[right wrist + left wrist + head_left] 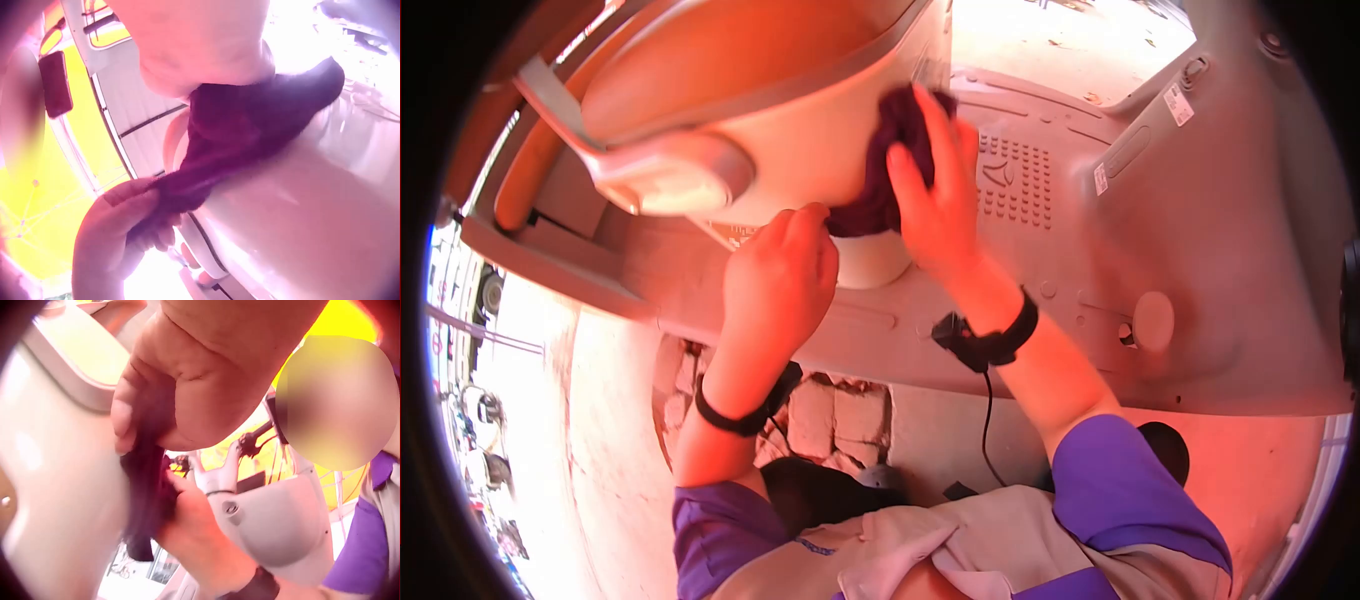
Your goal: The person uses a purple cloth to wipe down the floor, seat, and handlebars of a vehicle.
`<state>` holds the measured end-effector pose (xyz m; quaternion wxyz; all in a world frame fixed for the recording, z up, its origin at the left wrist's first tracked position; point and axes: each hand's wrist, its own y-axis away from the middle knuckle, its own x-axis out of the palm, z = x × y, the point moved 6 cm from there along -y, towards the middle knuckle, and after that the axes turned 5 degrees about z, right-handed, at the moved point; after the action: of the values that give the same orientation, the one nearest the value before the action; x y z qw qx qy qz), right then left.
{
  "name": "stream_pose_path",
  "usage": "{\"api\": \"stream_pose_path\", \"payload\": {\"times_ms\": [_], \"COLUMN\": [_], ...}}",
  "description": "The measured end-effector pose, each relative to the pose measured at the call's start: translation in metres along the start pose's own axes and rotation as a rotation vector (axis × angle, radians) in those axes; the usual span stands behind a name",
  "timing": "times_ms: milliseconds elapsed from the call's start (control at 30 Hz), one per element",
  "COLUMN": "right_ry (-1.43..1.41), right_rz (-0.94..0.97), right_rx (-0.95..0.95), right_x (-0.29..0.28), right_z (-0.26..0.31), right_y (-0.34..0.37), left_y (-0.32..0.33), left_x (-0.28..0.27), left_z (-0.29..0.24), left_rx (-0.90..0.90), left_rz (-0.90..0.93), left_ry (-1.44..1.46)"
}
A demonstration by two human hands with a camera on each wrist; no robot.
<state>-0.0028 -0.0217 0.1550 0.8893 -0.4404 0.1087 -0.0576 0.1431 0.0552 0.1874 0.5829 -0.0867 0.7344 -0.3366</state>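
Note:
A dark purple cloth [865,215] lies bunched against the pale side panel [800,165] under an orange seat. My left hand [775,270] grips the cloth's near end with curled fingers, close to the panel's lower part. Farther along, my right hand [945,220] holds the bunched part between thumb and fingers, against the panel's far corner. In the right wrist view the cloth [244,125] stretches between both hands along the glossy panel. From the left wrist, the cloth [144,494] hangs below the left fingers, partly covered by them.
The orange seat [730,60] overhangs the panel, with a rounded knob-like part [690,175] at its corner. A grey vehicle floor [1040,280] with a raised dotted patch spreads to the right. Handlebars [250,440] stand beyond in the left wrist view. Broken paving [830,415] shows below.

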Motion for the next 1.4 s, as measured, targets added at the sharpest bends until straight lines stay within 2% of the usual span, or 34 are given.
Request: {"api": "stream_pose_path", "payload": {"times_ms": [33,100,167,267,400,433,467,567,600,733,833,900,933,1000,1067,1100,1133,1167,1233,1300,1367,1400], "right_ry": [0.093,0.097,-0.039,-0.087,-0.148,-0.323,-0.364,0.309,0.382,0.494,0.432,0.306,0.247,0.097,0.035,-0.109,-0.229,-0.177,0.094,0.303,0.467,0.478], "right_rz": [0.013,0.064,0.182,0.3,-0.038,-0.078,-0.07,0.083,0.072,0.507,0.63,0.592,0.577,0.345,0.178,0.154,0.087,0.123,0.283,0.414,0.427,0.425], "right_rx": [0.025,0.167,0.294,0.221,0.069,-0.029,-0.16,-0.584,-0.7,-0.662,-0.456,-0.315,-0.243,-0.109,-0.091,-0.121,-0.227,-0.378,-0.665,-0.687,-0.811,-0.806], "right_x": [0.006,0.023,0.042,0.052,0.019,0.015,0.015,0.032,0.042,0.072,0.074,0.065,0.058,0.038,0.021,0.02,0.023,0.031,0.063,0.111,0.168,0.184], "right_z": [-0.006,-0.016,-0.02,-0.003,0.033,0.051,0.06,0.088,0.081,0.032,0.013,0.012,0.017,0.031,0.051,0.069,0.083,0.109,0.147,0.141,0.136,0.134], "right_y": [0.027,0.086,0.128,0.12,0.027,0.005,-0.013,-0.022,-0.008,0.069,0.101,0.099,0.094,0.069,0.04,0.025,0.01,-0.003,-0.015,-0.015,-0.002,-0.003], "left_y": [0.011,0.037,0.056,0.064,0.037,0.032,0.031,0.038,0.045,0.065,0.077,0.08,0.073,0.057,0.044,0.041,0.04,0.039,0.036,0.034,0.051,0.058], "left_x": [0.021,0.064,0.089,0.092,0.01,-0.006,-0.016,0.01,0.031,0.09,0.103,0.102,0.084,0.039,-0.02,-0.043,-0.061,-0.073,-0.082,-0.071,-0.04,-0.037], "left_z": [0.011,0.038,0.055,0.079,0.067,0.06,0.058,0.06,0.069,0.082,0.088,0.087,0.084,0.08,0.076,0.078,0.082,0.09,0.11,0.137,0.177,0.188], "left_rx": [-0.028,-0.057,-0.056,-0.105,-0.1,-0.083,-0.06,0.067,0.06,-0.059,-0.123,-0.121,-0.112,-0.097,-0.103,-0.106,-0.173,-0.22,-0.399,-0.459,-0.563,-0.6], "left_rz": [0.092,0.245,0.329,0.421,-0.041,-0.156,-0.276,-0.293,-0.245,0.074,0.374,0.53,0.382,0.083,-0.28,-0.433,-0.525,-0.623,-0.692,-0.695,-0.748,-0.8], "left_ry": [-0.01,-0.065,-0.121,-0.127,0.017,0.075,0.133,0.044,0.023,-0.031,-0.094,-0.06,-0.047,-0.016,0.132,0.121,0.195,0.251,0.289,0.193,0.166,0.203]}}
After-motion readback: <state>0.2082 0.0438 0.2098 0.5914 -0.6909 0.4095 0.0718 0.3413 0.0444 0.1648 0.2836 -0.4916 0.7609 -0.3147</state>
